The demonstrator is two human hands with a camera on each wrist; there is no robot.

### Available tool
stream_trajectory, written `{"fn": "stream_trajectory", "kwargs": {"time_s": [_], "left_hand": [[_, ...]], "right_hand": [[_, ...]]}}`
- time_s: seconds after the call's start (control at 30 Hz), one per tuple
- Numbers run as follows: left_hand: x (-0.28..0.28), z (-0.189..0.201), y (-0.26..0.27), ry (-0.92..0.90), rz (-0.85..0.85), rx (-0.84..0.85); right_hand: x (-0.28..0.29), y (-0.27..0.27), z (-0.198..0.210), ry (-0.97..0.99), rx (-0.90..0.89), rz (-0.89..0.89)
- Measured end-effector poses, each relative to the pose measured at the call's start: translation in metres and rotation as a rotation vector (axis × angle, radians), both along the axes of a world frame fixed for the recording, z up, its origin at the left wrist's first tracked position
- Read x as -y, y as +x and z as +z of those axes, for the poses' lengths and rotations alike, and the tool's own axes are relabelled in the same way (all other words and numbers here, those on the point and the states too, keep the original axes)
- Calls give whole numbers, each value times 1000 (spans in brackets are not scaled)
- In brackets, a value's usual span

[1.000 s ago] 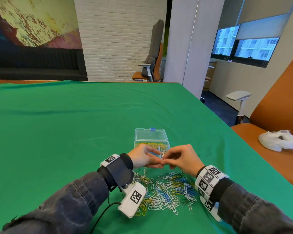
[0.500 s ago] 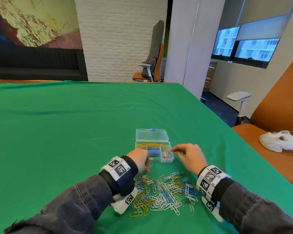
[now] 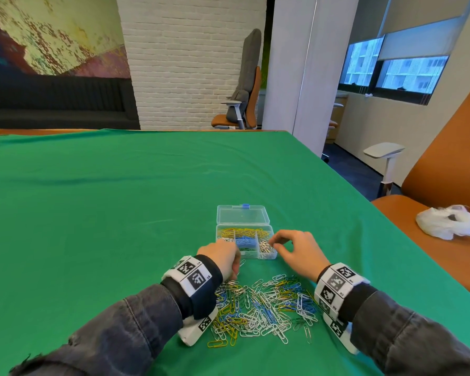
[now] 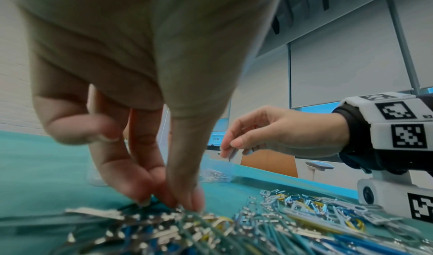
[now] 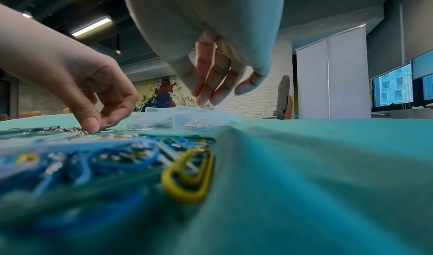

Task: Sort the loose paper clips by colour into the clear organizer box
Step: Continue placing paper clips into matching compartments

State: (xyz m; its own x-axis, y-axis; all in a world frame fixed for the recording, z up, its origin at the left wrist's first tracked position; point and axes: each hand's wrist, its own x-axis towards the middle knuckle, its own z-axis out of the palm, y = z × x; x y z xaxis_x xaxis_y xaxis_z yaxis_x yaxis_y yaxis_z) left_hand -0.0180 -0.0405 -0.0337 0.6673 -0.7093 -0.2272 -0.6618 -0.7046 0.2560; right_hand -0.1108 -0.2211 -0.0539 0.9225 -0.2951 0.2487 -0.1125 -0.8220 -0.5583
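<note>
Hands split since a second ago. Right hand (image 3: 296, 249) now over the clear plastic organizer box (image 3: 245, 241), silver compartment, pinching a small silver clip (image 4: 230, 154), probably dropping it. Left hand (image 3: 223, 260) down on the loose mixed-colour paper clip pile (image 3: 263, 305) on the green table (image 3: 106, 213), fingertips (image 4: 187, 201) pinched together on a clip. Most still unsorted.
</note>
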Motion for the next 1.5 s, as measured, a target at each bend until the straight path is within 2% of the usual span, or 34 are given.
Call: {"fn": "stream_trajectory", "kwargs": {"time_s": [0.3,0.5,0.9,1.2,1.3,1.4,1.5], "left_hand": [[1,5,-1,84,-12,94],[-6,17,3,60,-73,78],[0,4,-3,70,-106,66],[1,2,-2,82,-243,23],[0,3,0,9,-231,65],[0,7,8,-197,-195,-44],[1,13,13,-410,-182,-187]], "right_hand": [[1,1,-2,11,11,8],[1,1,-2,23,15,21],[-3,-1,-1,19,-4,107],[-5,-1,-2,5,-6,156],[-5,-4,-1,-19,51,205],[-4,-4,4,30,41,263],[-6,-2,10,284,1,297]]}}
